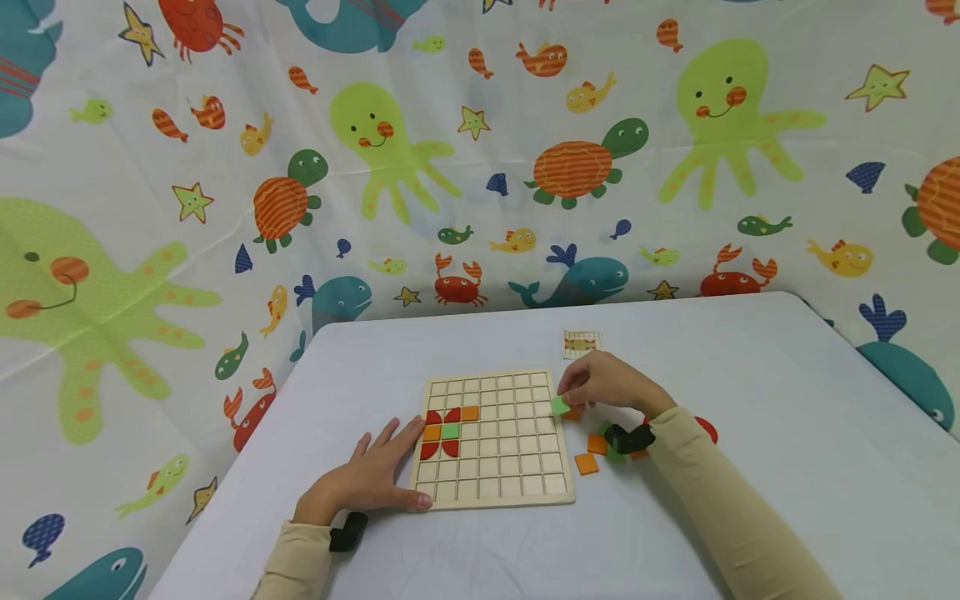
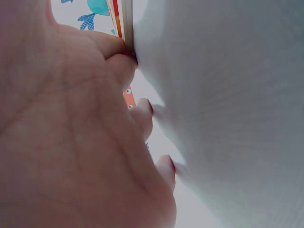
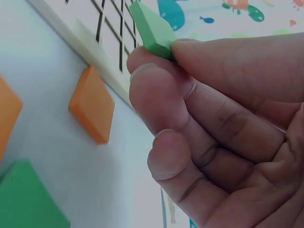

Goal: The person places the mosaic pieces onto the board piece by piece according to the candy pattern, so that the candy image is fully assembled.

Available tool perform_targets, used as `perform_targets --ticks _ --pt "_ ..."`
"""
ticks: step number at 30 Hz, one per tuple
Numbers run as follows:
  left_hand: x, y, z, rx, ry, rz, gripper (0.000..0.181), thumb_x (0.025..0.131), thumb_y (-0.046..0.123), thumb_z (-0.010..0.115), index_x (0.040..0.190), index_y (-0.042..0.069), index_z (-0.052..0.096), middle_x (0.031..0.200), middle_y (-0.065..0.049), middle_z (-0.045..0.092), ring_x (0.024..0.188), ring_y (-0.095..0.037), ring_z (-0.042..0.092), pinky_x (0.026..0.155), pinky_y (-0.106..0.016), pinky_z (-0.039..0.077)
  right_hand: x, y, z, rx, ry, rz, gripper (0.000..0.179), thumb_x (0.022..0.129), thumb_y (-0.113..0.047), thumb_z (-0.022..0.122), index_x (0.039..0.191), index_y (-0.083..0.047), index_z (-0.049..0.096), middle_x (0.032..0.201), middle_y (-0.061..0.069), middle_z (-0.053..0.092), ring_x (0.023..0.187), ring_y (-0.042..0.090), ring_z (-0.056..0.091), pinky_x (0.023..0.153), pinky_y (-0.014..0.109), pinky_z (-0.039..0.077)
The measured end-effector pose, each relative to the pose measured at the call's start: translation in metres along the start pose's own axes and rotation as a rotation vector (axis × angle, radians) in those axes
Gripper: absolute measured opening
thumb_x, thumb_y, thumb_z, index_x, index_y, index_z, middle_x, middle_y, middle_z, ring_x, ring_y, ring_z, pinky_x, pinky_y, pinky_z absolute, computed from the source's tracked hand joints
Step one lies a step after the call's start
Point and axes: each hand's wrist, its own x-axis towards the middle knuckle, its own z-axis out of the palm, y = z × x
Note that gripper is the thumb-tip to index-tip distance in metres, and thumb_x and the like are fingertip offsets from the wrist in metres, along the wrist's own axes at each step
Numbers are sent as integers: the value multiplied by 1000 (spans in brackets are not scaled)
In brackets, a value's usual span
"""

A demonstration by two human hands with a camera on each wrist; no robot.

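Note:
A wooden grid board [image 1: 510,475] lies on the table, with red quarter-round tiles, orange square tiles and a green square tile [image 1: 450,431] set in cells at its left side. My left hand [image 1: 375,475] is spread at the board's left edge, thumb at the near corner and fingertips by the far part of that edge. Between thumb and forefinger my right hand [image 1: 609,383] pinches a green square tile [image 3: 154,31], held just above the board's right edge. In the right wrist view the other fingers curl loosely below the tile.
Loose orange tiles [image 1: 587,463], green tiles and a red piece [image 1: 707,429] lie right of the board, partly under the right forearm. A small pattern card [image 1: 581,343] lies beyond the right hand. A sea-animal curtain [image 1: 480,167] hangs behind the white table [image 1: 495,550].

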Motion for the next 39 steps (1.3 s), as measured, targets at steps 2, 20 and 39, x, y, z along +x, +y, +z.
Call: perform_targets --ticks 2,20,39 --pt "0 0 0 0 2 2 125 77 54 92 171 9 24 176 -15 24 162 -45 7 125 -71 -2 2 -3 2 3 8 -14 4 96 -7 77 97 -4 79 79 4 74 66 22 62 65 36 55" --pt "0 0 1 4 1 2 124 78 55 91 172 9 23 176 -14 23 162 -44 6 125 -71 -2 25 -24 25 84 3 -73 5 98 -6 76 94 -3 78 76 6 74 67 22 70 66 40 59" --pt "1 -2 -1 5 -5 15 124 79 55 90 172 9 23 177 -14 23 162 -44 5 124 -71 -3 44 -53 49 142 19 -131 7 100 -8 75 96 -3 78 83 13 77 76 33 75 72 48 62"
